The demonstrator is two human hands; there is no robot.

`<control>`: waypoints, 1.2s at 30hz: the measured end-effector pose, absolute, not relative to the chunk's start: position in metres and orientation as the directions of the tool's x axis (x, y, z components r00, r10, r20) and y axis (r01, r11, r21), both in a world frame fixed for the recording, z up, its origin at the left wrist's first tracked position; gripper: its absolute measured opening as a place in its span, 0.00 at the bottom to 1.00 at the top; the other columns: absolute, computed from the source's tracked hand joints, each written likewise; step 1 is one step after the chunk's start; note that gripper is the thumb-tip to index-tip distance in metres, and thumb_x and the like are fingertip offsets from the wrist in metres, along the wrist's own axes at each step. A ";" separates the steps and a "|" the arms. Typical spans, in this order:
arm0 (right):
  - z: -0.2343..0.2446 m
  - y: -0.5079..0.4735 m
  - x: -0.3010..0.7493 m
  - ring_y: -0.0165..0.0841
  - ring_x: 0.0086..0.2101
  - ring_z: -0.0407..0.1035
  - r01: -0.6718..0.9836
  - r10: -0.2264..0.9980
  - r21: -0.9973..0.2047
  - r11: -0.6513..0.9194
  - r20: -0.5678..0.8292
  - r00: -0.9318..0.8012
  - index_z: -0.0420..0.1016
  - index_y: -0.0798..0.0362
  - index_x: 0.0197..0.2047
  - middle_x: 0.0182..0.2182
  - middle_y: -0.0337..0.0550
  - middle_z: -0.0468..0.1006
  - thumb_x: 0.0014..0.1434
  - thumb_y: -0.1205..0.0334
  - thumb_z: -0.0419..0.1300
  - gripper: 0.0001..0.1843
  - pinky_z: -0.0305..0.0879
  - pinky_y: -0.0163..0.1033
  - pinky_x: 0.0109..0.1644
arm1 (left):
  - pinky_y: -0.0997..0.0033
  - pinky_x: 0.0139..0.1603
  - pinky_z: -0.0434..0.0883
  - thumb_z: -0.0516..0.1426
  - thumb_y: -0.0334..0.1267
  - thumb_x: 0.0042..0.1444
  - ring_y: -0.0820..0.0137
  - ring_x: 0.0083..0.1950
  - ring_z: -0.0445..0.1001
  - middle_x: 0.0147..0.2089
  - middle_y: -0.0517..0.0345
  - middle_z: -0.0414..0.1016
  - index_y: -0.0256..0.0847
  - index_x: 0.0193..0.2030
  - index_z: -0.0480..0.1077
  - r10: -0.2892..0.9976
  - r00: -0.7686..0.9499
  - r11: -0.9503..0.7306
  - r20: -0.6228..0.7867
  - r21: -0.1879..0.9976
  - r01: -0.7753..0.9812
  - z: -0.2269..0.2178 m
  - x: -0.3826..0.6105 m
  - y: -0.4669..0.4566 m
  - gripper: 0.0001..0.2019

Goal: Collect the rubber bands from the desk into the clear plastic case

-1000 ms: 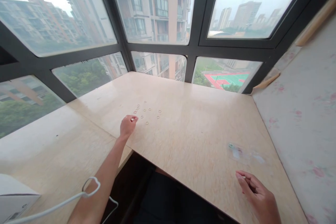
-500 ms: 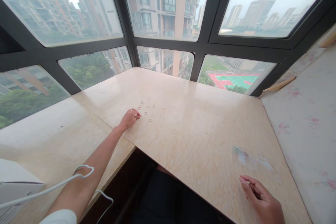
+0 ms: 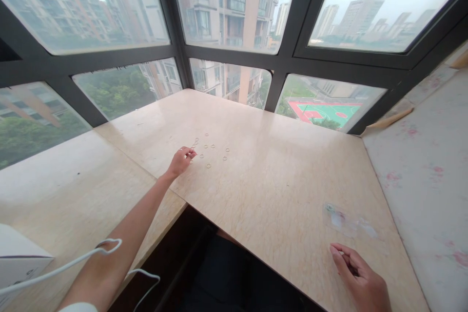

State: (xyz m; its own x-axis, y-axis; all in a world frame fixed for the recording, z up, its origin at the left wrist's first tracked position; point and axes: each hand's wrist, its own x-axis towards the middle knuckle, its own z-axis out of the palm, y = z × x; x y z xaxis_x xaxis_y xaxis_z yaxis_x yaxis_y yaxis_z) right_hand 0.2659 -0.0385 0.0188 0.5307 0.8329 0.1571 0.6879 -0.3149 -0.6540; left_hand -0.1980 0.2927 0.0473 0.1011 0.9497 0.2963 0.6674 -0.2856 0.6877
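Note:
Several small thin rings [image 3: 213, 146] lie scattered on the pale marbled tabletop [image 3: 263, 180], left of the middle. At their left edge is my left hand [image 3: 181, 162], thumb and fingers pinched together low over the surface. One ring [image 3: 190, 162] shows just beneath its fingers; whatever is in the pinch is too small to make out. A ring sits on a finger of this hand. My right hand [image 3: 360, 277] rests at the lower right, fingers curled and thumb against the index finger, its contents hidden. Just beyond it lie clear plastic bags [image 3: 340, 219], one with small greenish rings inside.
A white cable [image 3: 66, 267] crosses my left forearm. The corner of a white box [image 3: 20, 256] stands at lower left. Dark-framed windows [image 3: 234, 56] border the back, and a flowered wall [image 3: 431, 180] rises at right. The table edge [image 3: 219, 234] drops off in front.
My left hand has shifted slightly up among the rings, and a ring beneath its fingers has come into view. My right hand keeps its curled pose. The whole view has shifted a little.

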 end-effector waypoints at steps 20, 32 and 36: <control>0.031 -0.035 0.248 0.31 0.22 0.69 0.707 0.874 -0.677 -0.204 0.200 0.443 0.77 0.52 0.36 0.21 0.39 0.75 0.64 0.50 0.51 0.18 0.65 0.33 0.28 | 0.75 0.26 0.68 0.60 0.45 0.52 0.74 0.27 0.70 0.32 0.53 0.78 0.36 0.36 0.75 0.887 0.450 -0.105 0.099 0.994 -0.011 0.075 0.085 0.181 0.13; 0.030 -0.035 0.250 0.30 0.21 0.67 0.651 0.881 -0.736 -0.187 0.167 0.443 0.76 0.53 0.37 0.19 0.36 0.71 0.63 0.56 0.53 0.14 0.62 0.32 0.27 | 0.69 0.39 0.70 0.59 0.31 0.56 0.69 0.33 0.75 0.37 0.55 0.80 0.40 0.41 0.76 0.676 0.693 -0.560 0.250 0.786 0.262 0.064 0.212 0.133 0.08; 0.031 -0.035 0.250 0.30 0.21 0.66 0.633 0.880 -0.750 -0.190 0.156 0.449 0.76 0.53 0.37 0.19 0.36 0.70 0.62 0.57 0.53 0.13 0.60 0.32 0.27 | 0.68 0.39 0.69 0.60 0.30 0.54 0.70 0.31 0.74 0.40 0.54 0.80 0.40 0.43 0.76 0.668 0.710 -0.564 0.223 0.774 0.287 0.062 0.217 0.132 0.09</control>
State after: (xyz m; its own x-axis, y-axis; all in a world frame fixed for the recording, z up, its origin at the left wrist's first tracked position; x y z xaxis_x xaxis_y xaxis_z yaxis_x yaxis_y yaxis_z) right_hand 0.2503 -0.0354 0.0306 0.4490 0.8798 0.1559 0.6334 -0.1903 -0.7500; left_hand 0.2165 0.1323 0.0624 0.7098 0.6682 0.2231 0.2872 -0.5637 0.7744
